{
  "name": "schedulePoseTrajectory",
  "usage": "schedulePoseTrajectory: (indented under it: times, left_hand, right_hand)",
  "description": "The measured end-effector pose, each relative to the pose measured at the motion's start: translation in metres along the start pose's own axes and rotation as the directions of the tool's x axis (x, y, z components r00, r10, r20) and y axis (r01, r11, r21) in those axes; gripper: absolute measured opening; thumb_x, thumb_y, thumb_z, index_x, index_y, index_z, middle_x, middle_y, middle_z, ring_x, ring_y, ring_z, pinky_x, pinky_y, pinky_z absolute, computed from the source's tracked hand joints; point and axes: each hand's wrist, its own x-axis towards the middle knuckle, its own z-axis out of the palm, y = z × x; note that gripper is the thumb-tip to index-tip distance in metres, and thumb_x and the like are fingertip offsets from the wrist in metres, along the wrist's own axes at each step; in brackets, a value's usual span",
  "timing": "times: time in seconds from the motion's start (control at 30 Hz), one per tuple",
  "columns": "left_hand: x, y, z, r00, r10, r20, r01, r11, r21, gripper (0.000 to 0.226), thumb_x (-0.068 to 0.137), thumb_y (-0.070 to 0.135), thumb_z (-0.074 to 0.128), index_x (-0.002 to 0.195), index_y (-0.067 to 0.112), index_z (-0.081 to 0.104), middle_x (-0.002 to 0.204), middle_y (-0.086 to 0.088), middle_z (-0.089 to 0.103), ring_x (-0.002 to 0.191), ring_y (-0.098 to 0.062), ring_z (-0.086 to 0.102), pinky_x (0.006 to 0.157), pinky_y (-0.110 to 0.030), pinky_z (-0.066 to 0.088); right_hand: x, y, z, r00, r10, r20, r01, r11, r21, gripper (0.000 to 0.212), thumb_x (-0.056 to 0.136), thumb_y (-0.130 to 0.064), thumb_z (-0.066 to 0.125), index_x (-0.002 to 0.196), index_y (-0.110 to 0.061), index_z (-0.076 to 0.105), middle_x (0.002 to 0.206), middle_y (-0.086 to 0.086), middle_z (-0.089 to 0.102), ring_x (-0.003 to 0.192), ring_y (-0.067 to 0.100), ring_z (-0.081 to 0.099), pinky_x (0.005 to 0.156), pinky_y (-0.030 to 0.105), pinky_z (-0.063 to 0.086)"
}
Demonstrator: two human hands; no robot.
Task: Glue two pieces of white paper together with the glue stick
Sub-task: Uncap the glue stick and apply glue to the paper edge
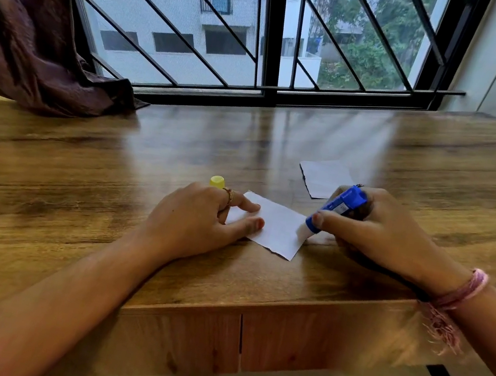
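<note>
White paper piece (272,229), near the tabletop's (77,193) front edge, pinned by left hand (202,219), fingers flat. Right hand (385,232) grips glue stick (334,208), tip on paper: gluing underway. Next, likely: lay second piece (326,177) on top.

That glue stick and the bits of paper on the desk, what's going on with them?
A person is gluing paper at a wooden desk by a window. The left hand presses flat fingers on a small white paper to keep it from sliding. The right hand grips a blue glue stick, tilted, its white tip on that paper's right edge. A second white paper lies apart behind it, not yet joined. A yellow cap stands behind the left hand.
</note>
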Motion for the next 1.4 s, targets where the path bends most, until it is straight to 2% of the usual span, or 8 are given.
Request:
schedulePoseTrajectory:
  times: [0.17, 0.3, 0.43, 0.6, 0.7, 0.93, 1.2, 1.4]
  left_hand:
    - [0.0001, -0.0008, 0.0002, 1.000, 0.002, -0.001, -0.002, 1.000, 0.007, 0.036, 0.080, 0.062, 0.053, 0.107, 0.041, 0.067, 0.049, 0.007, 0.041, 0.050, 0.000, 0.046, 0.049, -0.025, 0.026]
    - [0.0008, -0.0014, 0.0007, 1.000, -0.002, -0.002, 0.002, 1.000, 0.006, 0.040, 0.079, 0.063, 0.051, 0.107, 0.042, 0.068, 0.048, 0.007, 0.041, 0.047, -0.001, 0.043, 0.050, -0.026, 0.028]
    - [0.0016, -0.0025, 0.0012, 1.000, -0.002, 0.001, 0.002, 1.000, 0.006, 0.038, 0.080, 0.063, 0.053, 0.107, 0.041, 0.068, 0.048, 0.007, 0.041, 0.050, 0.000, 0.045, 0.050, -0.026, 0.028]
    - [0.0012, -0.0020, 0.0010, 1.000, 0.005, 0.005, -0.005, 1.000, 0.013, 0.042, 0.078, 0.064, 0.050, 0.108, 0.041, 0.068, 0.049, 0.007, 0.041, 0.047, -0.003, 0.042, 0.050, -0.027, 0.029]
    - [0.0012, -0.0020, 0.0004, 1.000, 0.008, 0.010, -0.008, 1.000, 0.008, 0.043, 0.078, 0.064, 0.049, 0.108, 0.040, 0.068, 0.048, 0.007, 0.041, 0.046, -0.003, 0.042, 0.050, -0.027, 0.029]
    - [0.0011, -0.0022, 0.0007, 1.000, 0.012, 0.003, -0.012, 1.000, 0.006, 0.047, 0.075, 0.067, 0.046, 0.107, 0.041, 0.068, 0.048, 0.007, 0.041, 0.045, -0.003, 0.041, 0.050, -0.027, 0.029]
    - [0.0018, -0.0031, 0.0015, 1.000, 0.018, -0.006, -0.018, 1.000, 0.016, 0.042, 0.078, 0.065, 0.050, 0.107, 0.041, 0.068, 0.048, 0.007, 0.040, 0.046, -0.004, 0.042, 0.050, -0.027, 0.029]
    - [0.0014, -0.0030, 0.0018, 1.000, 0.010, -0.007, -0.010, 1.000, 0.012, 0.044, 0.076, 0.068, 0.048, 0.106, 0.042, 0.067, 0.048, 0.007, 0.040, 0.046, -0.003, 0.043, 0.049, -0.025, 0.027]
  right_hand:
    - [0.0020, 0.0014, -0.0013, 0.998, -0.001, -0.059, 0.000, 1.000, -0.021, 0.018, 0.077, -0.024, 0.067, 0.063, -0.013, 0.064, 0.043, -0.006, 0.054, 0.038, 0.002, 0.044, 0.043, 0.014, 0.033]
    - [-0.0021, -0.0021, 0.0008, 0.998, -0.050, 0.041, 0.052, 0.997, -0.052, 0.015, 0.079, -0.021, 0.071, 0.068, -0.013, 0.066, 0.045, -0.009, 0.055, 0.041, -0.001, 0.046, 0.045, 0.011, 0.033]
    - [-0.0003, -0.0023, 0.0007, 1.000, -0.025, -0.001, 0.025, 0.999, -0.033, 0.016, 0.076, -0.024, 0.068, 0.069, -0.010, 0.065, 0.042, -0.010, 0.053, 0.038, 0.000, 0.046, 0.044, 0.010, 0.031]
    - [-0.0043, -0.0044, 0.0034, 0.992, -0.089, 0.092, 0.098, 0.990, -0.100, 0.022, 0.073, -0.035, 0.069, 0.069, -0.014, 0.065, 0.047, -0.010, 0.049, 0.045, 0.001, 0.042, 0.047, 0.014, 0.031]
    - [-0.0026, -0.0036, 0.0040, 0.994, -0.084, 0.063, 0.090, 0.991, -0.103, 0.026, 0.069, -0.038, 0.066, 0.071, -0.012, 0.066, 0.047, -0.010, 0.048, 0.044, 0.001, 0.041, 0.046, 0.013, 0.030]
    - [-0.0050, -0.0048, 0.0042, 0.980, -0.150, 0.133, 0.163, 0.982, -0.091, 0.018, 0.072, -0.031, 0.066, 0.073, -0.013, 0.068, 0.050, -0.011, 0.050, 0.047, 0.001, 0.044, 0.048, 0.011, 0.031]
    - [-0.0053, -0.0045, 0.0030, 0.974, -0.164, 0.156, 0.181, 0.979, -0.098, 0.019, 0.073, -0.033, 0.065, 0.074, -0.014, 0.068, 0.055, 0.004, 0.051, 0.050, 0.005, 0.045, 0.049, 0.014, 0.033]
    - [-0.0057, -0.0032, 0.0035, 0.975, -0.172, 0.143, 0.189, 0.975, -0.114, 0.018, 0.074, -0.034, 0.066, 0.073, -0.017, 0.068, 0.052, -0.007, 0.050, 0.048, 0.002, 0.045, 0.049, 0.011, 0.032]
